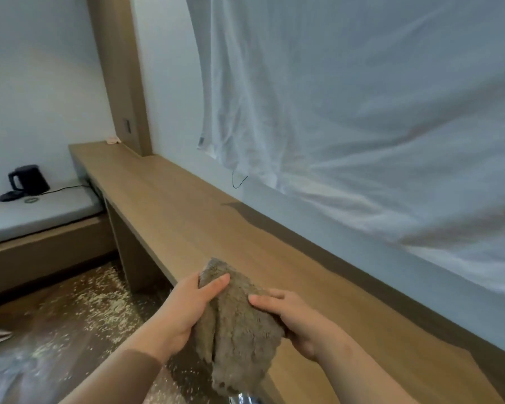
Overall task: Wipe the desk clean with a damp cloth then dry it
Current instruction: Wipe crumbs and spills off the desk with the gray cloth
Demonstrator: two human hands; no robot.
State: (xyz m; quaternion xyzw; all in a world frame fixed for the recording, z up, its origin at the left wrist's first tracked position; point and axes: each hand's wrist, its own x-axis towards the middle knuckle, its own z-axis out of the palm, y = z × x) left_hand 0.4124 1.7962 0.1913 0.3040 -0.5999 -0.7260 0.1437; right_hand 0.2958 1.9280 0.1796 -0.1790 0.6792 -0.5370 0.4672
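both hands hold one grey-brown cloth (239,330) between them, over the front edge of the wooden bench (187,205). the left hand (187,310) grips the cloth's left side, its thumb laid across the upper fold and its fingers hidden behind the fabric. the right hand (301,322) grips the right side, thumb on the front face and fingers curled round the back. the cloth is bunched and folded, with a vertical crease just right of the left hand; its upper corner stands above the left thumb and its lower end hangs below both hands. whether it touches the bench top cannot be told. a brown sleeve (123,371) covers the left forearm; the right forearm is bare.

beyond the hands the bench runs away to a wooden pillar (120,68), with a small pale object (113,139) at its far end. to the right of the right hand a white sheet (362,112) hangs over the wall, and a thin black cord (238,180) loops below its edge. far to the left of the left hand a black kettle (29,179) stands on a grey cushion (41,217). below the left hand the dark floor (85,301) is strewn with pale specks.
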